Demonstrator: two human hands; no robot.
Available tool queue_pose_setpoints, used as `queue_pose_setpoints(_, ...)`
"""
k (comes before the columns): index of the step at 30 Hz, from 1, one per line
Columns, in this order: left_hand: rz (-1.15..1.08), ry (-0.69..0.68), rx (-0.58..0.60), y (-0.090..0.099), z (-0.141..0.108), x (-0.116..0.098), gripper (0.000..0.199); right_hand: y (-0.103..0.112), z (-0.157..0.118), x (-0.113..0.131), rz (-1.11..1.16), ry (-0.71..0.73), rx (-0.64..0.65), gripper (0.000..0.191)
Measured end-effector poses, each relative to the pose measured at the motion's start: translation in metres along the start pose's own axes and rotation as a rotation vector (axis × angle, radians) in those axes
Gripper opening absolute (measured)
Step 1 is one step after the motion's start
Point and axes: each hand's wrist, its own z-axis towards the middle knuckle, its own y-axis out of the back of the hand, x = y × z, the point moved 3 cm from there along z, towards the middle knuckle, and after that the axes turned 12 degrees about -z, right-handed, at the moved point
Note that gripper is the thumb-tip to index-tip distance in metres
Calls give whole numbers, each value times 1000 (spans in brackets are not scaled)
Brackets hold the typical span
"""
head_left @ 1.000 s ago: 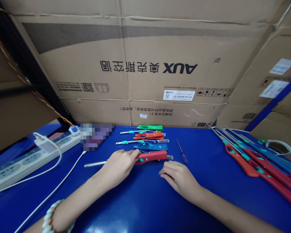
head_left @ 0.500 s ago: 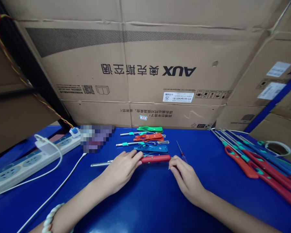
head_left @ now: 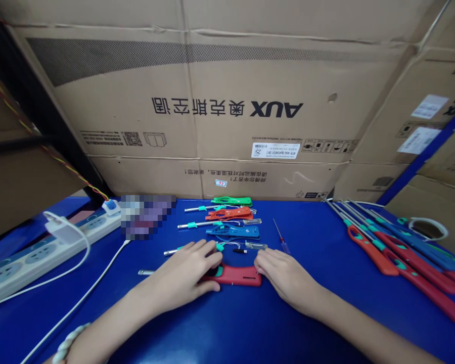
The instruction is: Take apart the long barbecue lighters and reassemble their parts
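A red long-necked gas lighter (head_left: 237,276) lies on the blue table with its broad slotted face up. My left hand (head_left: 191,268) is closed around the front of its handle and hides part of the neck; the metal tip shows at the left. At the handle's right end, my right hand (head_left: 284,273) has its fingers pinched together; what they hold is too small to make out. Just beyond the hands lie a small black part (head_left: 240,251) and a clear tube (head_left: 256,245). Opened lighter parts sit farther back: blue (head_left: 237,232), orange (head_left: 231,213) and green (head_left: 233,200).
A screwdriver (head_left: 282,240) lies behind my right hand. Several whole lighters (head_left: 420,268) are piled at the right, near a roll of tape (head_left: 428,228). On the left are a white power strip (head_left: 41,253) and a cable (head_left: 83,290). Cardboard (head_left: 220,76) stands at the back.
The red lighter has turned from its edge to broad face up and come closer to me. Both hands moved with it. The black part and clear tube behind are now uncovered.
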Motion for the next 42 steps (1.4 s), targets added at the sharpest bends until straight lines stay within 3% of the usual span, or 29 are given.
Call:
queue_pose_setpoints(6, -114, -217, -52, -14, 7, -10, 26, -3, -1, 3, -140, 43, -41, 25)
queue_pose_setpoints(12, -97, -238, -27, -22, 8, -12, 22, 1, -2, 12, -407, 139, -217, 30)
queue_pose_setpoints(19, -61, -241, -37, -23, 8, -17, 21, 1, -7, 22, -506, 200, -231, 21)
queue_pose_setpoints(34, -46, -249, -36, -23, 7, -18, 18, 5, -5, 27, -530, 245, -254, 27)
queue_pose_setpoints(42, -95, -244, -27, -23, 8, -14, 22, 3, -6, 20, -355, 161, -348, 40)
